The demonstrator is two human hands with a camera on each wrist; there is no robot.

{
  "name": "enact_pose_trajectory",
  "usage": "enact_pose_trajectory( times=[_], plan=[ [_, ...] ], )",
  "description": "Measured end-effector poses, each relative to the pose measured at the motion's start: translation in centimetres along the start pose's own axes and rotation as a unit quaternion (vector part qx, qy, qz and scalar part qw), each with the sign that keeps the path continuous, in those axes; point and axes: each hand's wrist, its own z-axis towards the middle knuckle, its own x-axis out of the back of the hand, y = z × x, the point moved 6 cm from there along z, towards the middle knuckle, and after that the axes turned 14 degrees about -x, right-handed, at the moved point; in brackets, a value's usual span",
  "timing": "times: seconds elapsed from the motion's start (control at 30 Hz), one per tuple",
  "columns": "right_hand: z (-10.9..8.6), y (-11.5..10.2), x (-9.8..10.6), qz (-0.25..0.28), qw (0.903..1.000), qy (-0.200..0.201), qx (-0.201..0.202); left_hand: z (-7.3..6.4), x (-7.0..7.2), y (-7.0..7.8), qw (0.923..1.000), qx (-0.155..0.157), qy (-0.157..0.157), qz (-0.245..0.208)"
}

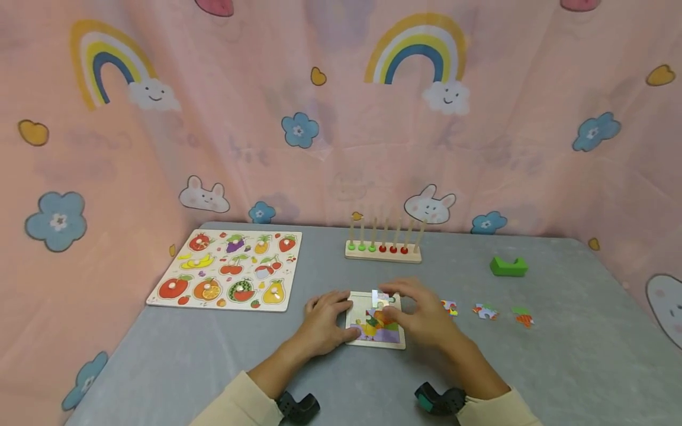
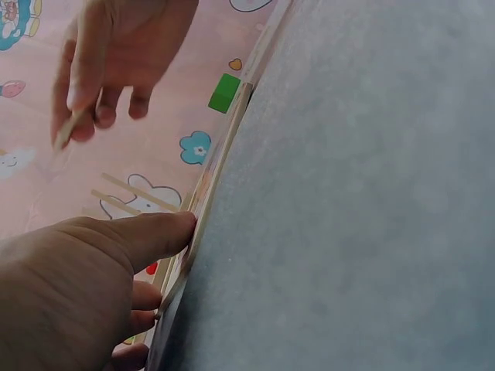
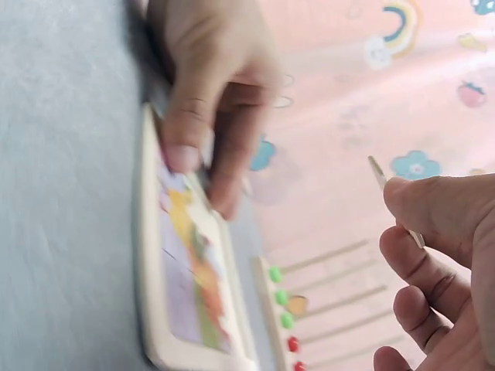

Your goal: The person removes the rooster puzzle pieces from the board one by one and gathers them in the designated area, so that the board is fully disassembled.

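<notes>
A small wooden jigsaw tray lies on the table, partly filled with pieces that form a yellow and orange bird picture. My left hand grips the tray's left side, thumb on the near rim and fingers farther up the edge. Above the tray's far right part, my right hand pinches a jigsaw piece between thumb and fingers. The right wrist view shows that piece edge-on, raised clear of the tray. Three loose pieces lie right of the tray, among them an orange and green one.
On the left lies a fruit peg puzzle board. Behind the tray stands a wooden rack with upright pegs and green and red beads. A green notched block sits at the back right. Patterned pink cloth hangs behind the table.
</notes>
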Motion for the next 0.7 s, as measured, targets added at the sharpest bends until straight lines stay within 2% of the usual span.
enact_pose_trajectory(
  times=[0.27, 0.4, 0.7],
  plan=[
    [-2.1, 0.1, 3.9, -0.015, 0.9993, 0.035, -0.006, -0.2, 0.0, 0.0, 0.9999, -0.003, 0.006, -0.014],
    [-3.1, 0.6, 5.4, -0.043, 0.9976, 0.051, -0.017, -0.3, -0.1, -0.2, 0.9997, 0.002, 0.008, -0.023],
    [-5.6, 1.6, 8.3, -0.045, 0.9959, 0.072, -0.033, 0.0, -0.2, -0.3, 0.9993, 0.009, 0.011, -0.035]
  ],
)
